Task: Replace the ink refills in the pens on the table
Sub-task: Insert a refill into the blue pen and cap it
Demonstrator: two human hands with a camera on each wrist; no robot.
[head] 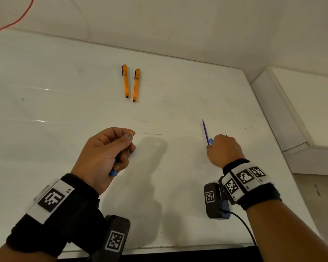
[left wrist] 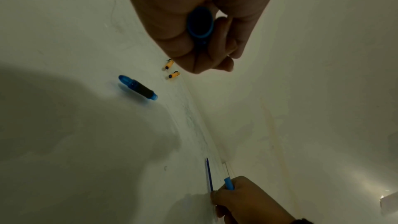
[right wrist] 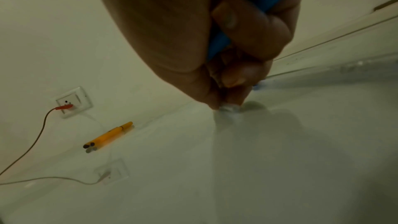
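My left hand (head: 110,148) grips a blue pen barrel (head: 113,173); its open hollow end (left wrist: 200,23) faces the left wrist camera. A blue front section with a black grip (left wrist: 138,87) lies on the white table below that hand. My right hand (head: 223,150) pinches the near end of a thin blue ink refill (head: 205,131), which points away from me, and also holds a short blue pen piece (head: 211,141). The fingertips (right wrist: 228,101) of that hand touch the table. Two capped orange pens (head: 130,83) lie side by side further back.
The white table (head: 178,186) meets a wall behind the orange pens. A wall socket (right wrist: 73,102) with a red plug and cable (head: 17,19) is at the back left. A white ledge (head: 292,110) borders the table on the right.
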